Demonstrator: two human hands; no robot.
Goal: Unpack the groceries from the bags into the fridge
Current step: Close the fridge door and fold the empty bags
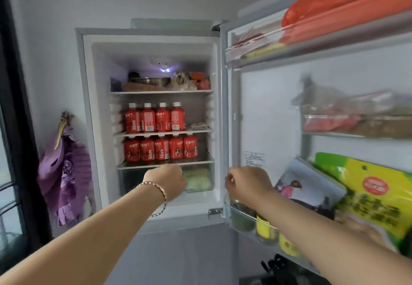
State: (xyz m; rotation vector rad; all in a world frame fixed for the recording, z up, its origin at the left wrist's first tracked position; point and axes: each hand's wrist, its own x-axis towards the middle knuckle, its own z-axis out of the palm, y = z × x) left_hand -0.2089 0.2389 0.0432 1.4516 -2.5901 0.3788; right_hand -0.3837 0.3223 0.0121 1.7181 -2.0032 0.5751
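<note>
**Fridge open, both hands at the bottom level, no grocery in sight**

The fridge (pixel 153 39) stands open, its door (pixel 267 117) swung wide to the right. No bag and no loose grocery shows. Any goods still to be unpacked lie outside the frame.

Both arms reach to the foot of the compartment. The left hand (pixel 167 180) is against the front of the clear drawer (pixel 200 180), just under the lowest shelf. Its fingers are hidden behind the knuckles, so I cannot tell whether its grip has closed on the drawer's edge. The right hand (pixel 247 184) is at the door's inner edge, just above the lower door bin (pixel 243 217). Its fingers are curled, but blur hides whether they pinch anything.

Judgement: the step in hand is making or finding room, probably by opening the drawer. That calls for a firm hold on its front and a straight, level pull.

Obstructions noted:
- The drawer already holds something pale green.
- The juice bottles (pixel 156 119) fill the two shelves above, save a small gap at the right of the upper row.
- The top shelf is crowded with a pan (pixel 151 81) and wrapped goods.
- The door bins are full, with a red bag (pixel 334 10), a yellow-green packet (pixel 370 195) and jars (pixel 264 229).

A purple cloth (pixel 64 173) hangs on the wall to the left, well apart.
</note>
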